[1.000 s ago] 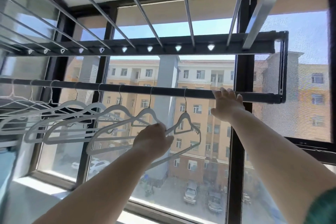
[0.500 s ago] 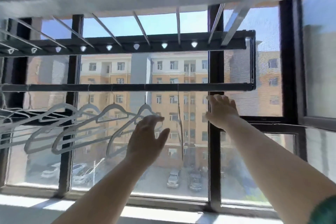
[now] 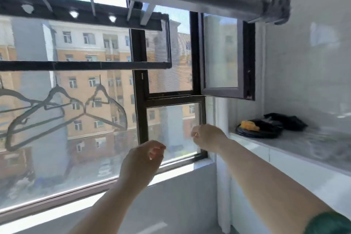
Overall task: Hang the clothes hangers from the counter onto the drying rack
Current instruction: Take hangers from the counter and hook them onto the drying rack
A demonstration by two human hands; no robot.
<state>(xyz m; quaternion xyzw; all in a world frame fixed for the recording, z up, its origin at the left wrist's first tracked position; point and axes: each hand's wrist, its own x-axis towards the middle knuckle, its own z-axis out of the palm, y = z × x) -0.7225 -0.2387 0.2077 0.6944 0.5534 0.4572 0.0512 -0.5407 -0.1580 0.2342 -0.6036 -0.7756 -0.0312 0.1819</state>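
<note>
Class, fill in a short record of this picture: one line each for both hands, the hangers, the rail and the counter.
Left hand: fingers loosely curled, holding nothing
Right hand: loosely curled, holding nothing
Pale grey plastic hangers: hanging from the rail
Dark horizontal metal rail: spans the window
White marbled counter: bears a dark pile with an orange piece

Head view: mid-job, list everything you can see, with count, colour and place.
hangers: at least three, pale grey, hanging from the rod, left
rod: one, dark, horizontal across the window
rack frame: one, dark, above the rod
window sash: one, dark-framed, swung open, upper right
counter: one, pale marbled, right
dark pile: one, black, far end of counter; blurred
yellow item: one, yellow, on the dark pile
left hand: one, empty, low centre
right hand: one, empty, beside the window frame
</note>
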